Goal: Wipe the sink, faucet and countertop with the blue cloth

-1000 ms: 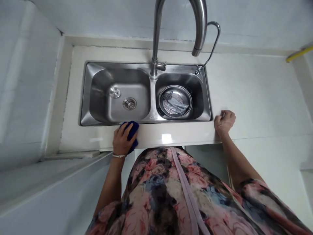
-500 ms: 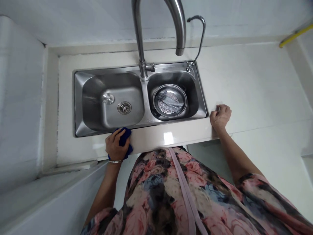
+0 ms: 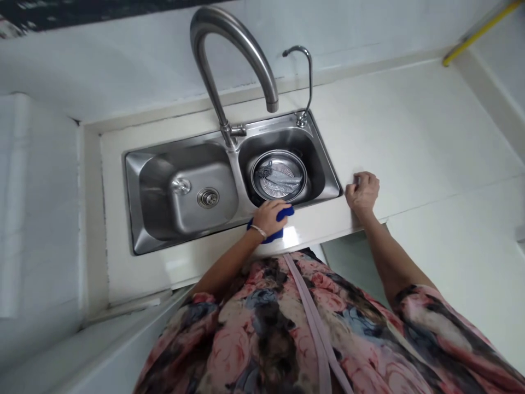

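Observation:
My left hand (image 3: 268,216) presses a dark blue cloth (image 3: 283,214) onto the pale counter strip in front of the right basin of the steel double sink (image 3: 135,241). The fingers are closed over the cloth, which sticks out beside them. My right hand (image 3: 361,192) rests on the counter (image 3: 430,148) just right of the sink's front corner, its fingers curled into a loose fist. Whether it holds anything is hidden.
A tall curved tap (image 3: 229,60) and a thin second spout (image 3: 301,82) rise behind the sink. A round steel strainer bowl (image 3: 279,176) holding utensils sits in the right basin. The left basin shows a drain (image 3: 207,197). A yellow pipe (image 3: 476,33) runs along the back right wall.
My left hand slid the blue cloth to the right along the front edge, from before the left basin to before the right basin. The right hand stayed put; the view shifted.

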{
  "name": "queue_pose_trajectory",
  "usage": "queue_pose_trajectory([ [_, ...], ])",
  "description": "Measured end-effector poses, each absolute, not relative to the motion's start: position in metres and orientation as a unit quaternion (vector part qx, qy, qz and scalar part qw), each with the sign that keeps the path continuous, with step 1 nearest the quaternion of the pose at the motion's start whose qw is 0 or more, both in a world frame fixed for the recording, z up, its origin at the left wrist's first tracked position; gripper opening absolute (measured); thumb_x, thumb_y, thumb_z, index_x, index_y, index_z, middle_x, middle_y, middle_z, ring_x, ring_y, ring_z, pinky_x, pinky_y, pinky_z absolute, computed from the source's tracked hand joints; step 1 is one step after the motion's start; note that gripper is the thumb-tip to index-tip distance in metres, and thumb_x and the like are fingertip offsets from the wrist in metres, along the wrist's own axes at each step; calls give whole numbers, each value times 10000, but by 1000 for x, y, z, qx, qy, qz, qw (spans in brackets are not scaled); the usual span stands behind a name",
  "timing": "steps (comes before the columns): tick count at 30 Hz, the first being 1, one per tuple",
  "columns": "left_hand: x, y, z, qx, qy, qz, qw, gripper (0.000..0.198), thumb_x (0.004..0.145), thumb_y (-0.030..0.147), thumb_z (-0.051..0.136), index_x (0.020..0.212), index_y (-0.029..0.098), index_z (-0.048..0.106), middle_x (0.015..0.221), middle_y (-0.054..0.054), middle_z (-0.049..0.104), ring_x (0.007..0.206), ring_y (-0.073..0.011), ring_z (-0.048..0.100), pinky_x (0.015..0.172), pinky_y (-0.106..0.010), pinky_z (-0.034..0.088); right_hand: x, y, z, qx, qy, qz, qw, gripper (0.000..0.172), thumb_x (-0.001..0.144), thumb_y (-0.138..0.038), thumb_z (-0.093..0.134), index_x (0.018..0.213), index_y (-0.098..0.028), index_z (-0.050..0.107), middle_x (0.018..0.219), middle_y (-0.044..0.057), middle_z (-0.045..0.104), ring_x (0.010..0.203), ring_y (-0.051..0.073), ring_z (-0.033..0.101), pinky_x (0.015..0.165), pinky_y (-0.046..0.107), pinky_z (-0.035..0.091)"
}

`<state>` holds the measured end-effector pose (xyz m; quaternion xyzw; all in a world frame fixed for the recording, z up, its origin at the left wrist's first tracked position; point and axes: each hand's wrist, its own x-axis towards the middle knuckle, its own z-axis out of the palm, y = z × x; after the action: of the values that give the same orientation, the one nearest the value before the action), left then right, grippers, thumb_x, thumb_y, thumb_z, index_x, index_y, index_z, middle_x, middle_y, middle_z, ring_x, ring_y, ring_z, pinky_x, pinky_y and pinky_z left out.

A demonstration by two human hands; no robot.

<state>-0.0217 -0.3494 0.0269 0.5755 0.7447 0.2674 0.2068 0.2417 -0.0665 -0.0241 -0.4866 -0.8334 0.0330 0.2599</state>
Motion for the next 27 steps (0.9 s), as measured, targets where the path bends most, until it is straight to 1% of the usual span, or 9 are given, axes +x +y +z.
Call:
queue_pose_trajectory([
  [4, 8, -326, 29, 587, 739, 266, 197, 458, 931, 268, 701, 1384, 318, 739, 1462, -18, 703, 1209, -263, 654, 1060, -435, 558, 240, -68, -22, -481, -836, 33, 261, 397, 799, -190, 529, 1183, -176, 629, 1263, 180, 620, 1115, 339, 541, 1023, 506, 437],
  [7, 0, -348, 28, 631, 705, 268, 183, 478, 977, 303, 670, 1454, 312, 699, 1505, -37, 678, 1225, -264, 644, 1086, -436, 541, 240, -69, -20, -480, -837, 32, 260, 393, 803, -197, 514, 1179, -175, 628, 1252, 180, 625, 1122, 339, 548, 1025, 504, 445],
  [9, -20, -379, 26, 646, 695, 264, 175, 478, 985, 312, 658, 1462, 307, 694, 1491, -54, 686, 1208, -262, 656, 1086, -438, 539, 240, -69, -19, -479, -837, 31, 263, 395, 801, -204, 510, 1178, -181, 624, 1247, 176, 621, 1137, 342, 547, 1035, 513, 444],
  [14, -80, -480, 22, 576, 769, 249, 120, 455, 967, 294, 641, 1417, 295, 708, 1448, -90, 709, 1250, -278, 686, 1077, -469, 552, 244, -68, -21, -462, -843, 39, 271, 387, 800, -212, 502, 1167, -181, 621, 1213, 177, 616, 1135, 344, 546, 1048, 536, 438],
  [19, -116, -563, 28, 499, 828, 241, 87, 370, 1000, 387, 620, 1346, 320, 735, 1414, -101, 725, 1244, -300, 702, 1075, -519, 556, 248, -67, -21, -446, -848, 29, 284, 390, 804, -217, 503, 1171, -177, 628, 1218, 182, 628, 1137, 345, 559, 1043, 538, 439],
  [23, -123, -573, 32, 439, 863, 238, 75, 339, 974, 431, 643, 1269, 321, 769, 1346, -95, 757, 1221, -307, 715, 1085, -528, 560, 249, -67, -19, -439, -855, 39, 273, 410, 816, -208, 507, 1210, -171, 612, 1223, 192, 621, 1164, 360, 559, 1048, 562, 430],
  [27, -126, -546, 32, 425, 872, 214, 110, 324, 944, 435, 655, 1212, 327, 800, 1284, -59, 791, 1160, -284, 738, 1049, -478, 590, 250, -69, -16, -440, -858, 43, 263, 427, 826, -203, 507, 1238, -164, 611, 1256, 202, 624, 1197, 377, 565, 1056, 581, 433],
])
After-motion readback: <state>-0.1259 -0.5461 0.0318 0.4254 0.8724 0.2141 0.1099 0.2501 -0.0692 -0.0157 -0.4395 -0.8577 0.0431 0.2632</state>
